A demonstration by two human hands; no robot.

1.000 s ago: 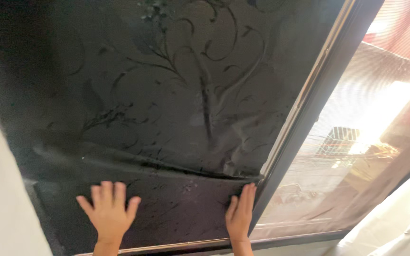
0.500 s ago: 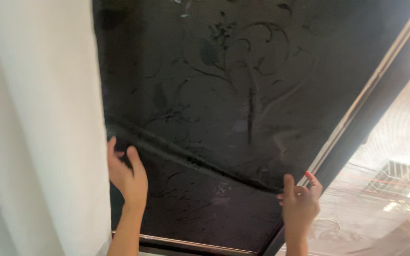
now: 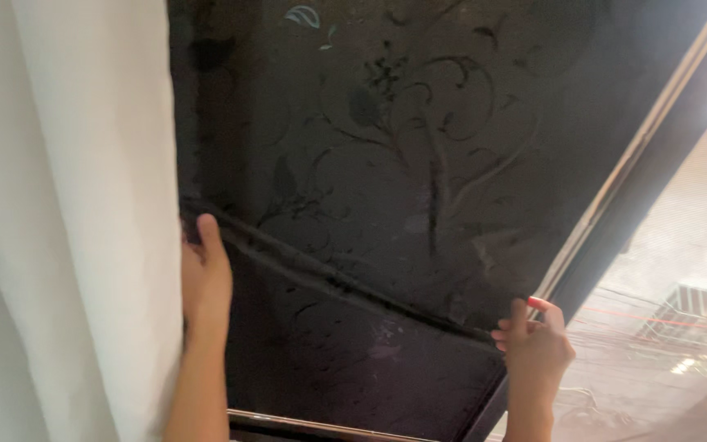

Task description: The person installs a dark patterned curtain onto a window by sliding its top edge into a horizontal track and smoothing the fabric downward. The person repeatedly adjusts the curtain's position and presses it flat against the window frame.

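We have a dark window film with a floral scroll pattern spread over the glass pane, and a raised fold runs across it on a slant, from our left hand down to our right hand. Below that fold the film lies flatter and darker against the glass.

Our left hand is at the fold's upper end, fingers straight and pointing up, pressed flat to the film just beside the white curtain; it grips nothing, and seems placed so to pin that edge against the pane. Our right hand sits at the fold's lower end, fingers curled in, fingertips meeting the film where it reaches the window frame; whether it pinches the film's edge or only presses on it, we cannot tell.

Beyond the right hand, past the frame, a second pane shows a bright outdoor scene with a metal grille. Under both wrists runs the bottom rail of the frame.
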